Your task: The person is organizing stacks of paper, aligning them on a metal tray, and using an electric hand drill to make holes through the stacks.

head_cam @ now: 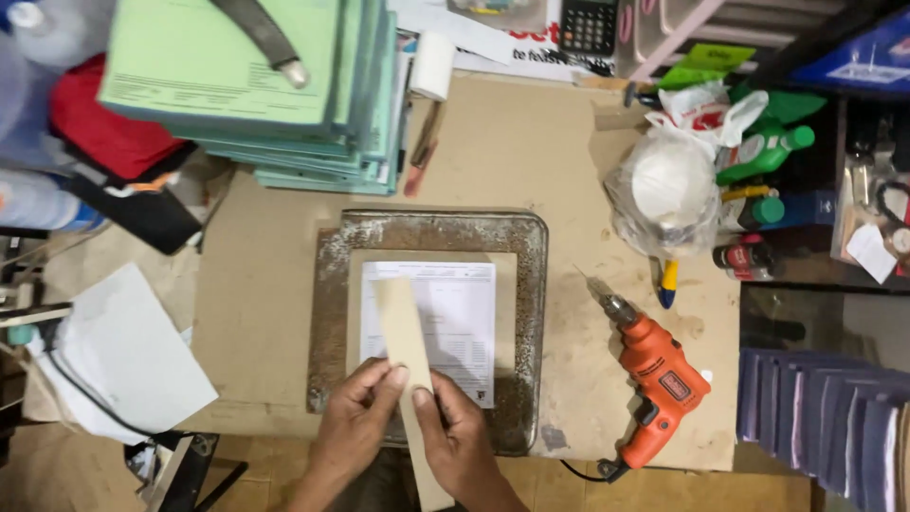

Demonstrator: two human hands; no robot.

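My left hand (358,415) and my right hand (459,431) both pinch a long tan cardboard strip (402,332) that lies lengthwise over the left part of a white printed sheet stack (455,318). The sheets rest on a tan card inside a rusty metal tray (332,284) on the cardboard-covered worktable (531,152). The strip runs from between my fingers up to the sheets' top edge, and its lower end passes down past my right wrist.
An orange electric drill (659,379) lies right of the tray. A pile of green paper pads (275,85) sits at top left, a bagged white roll (668,190) and green bottles (768,152) at top right, loose white paper (123,356) at left, dark booklets (825,417) at right.
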